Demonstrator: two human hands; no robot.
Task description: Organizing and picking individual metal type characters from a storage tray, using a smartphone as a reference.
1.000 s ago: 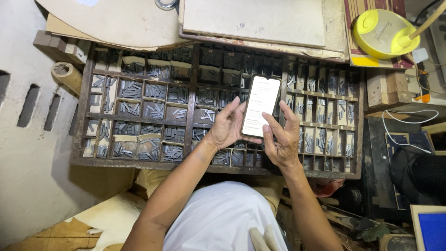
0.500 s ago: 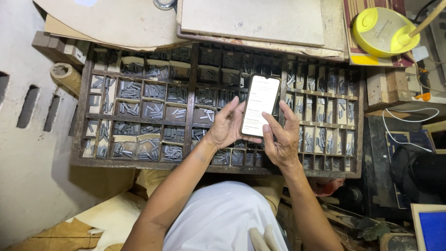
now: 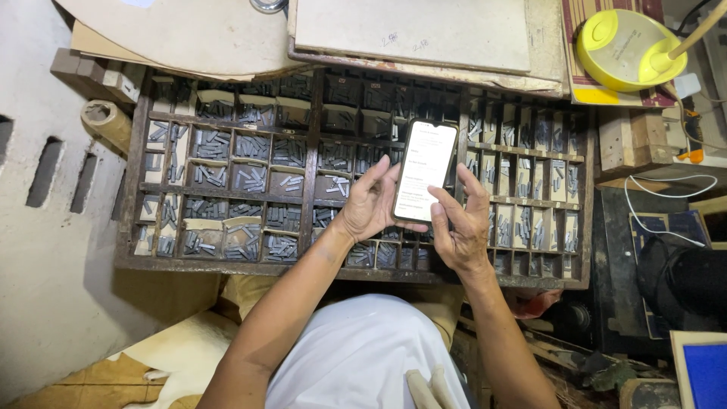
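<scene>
Wooden type case (image 3: pixel 227 261) fills the worktop; nothing has shifted: left hand (image 3: pixel 369 204) still grips the phone (image 3: pixel 425 170), right hand (image 3: pixel 462 227) half-open at its 5 o'clock edge.

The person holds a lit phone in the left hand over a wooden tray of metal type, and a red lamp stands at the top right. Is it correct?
Not quite: the head view shows the lamp is yellow, not red. The left hand does hold the lit phone over the wooden tray of metal type.
</scene>
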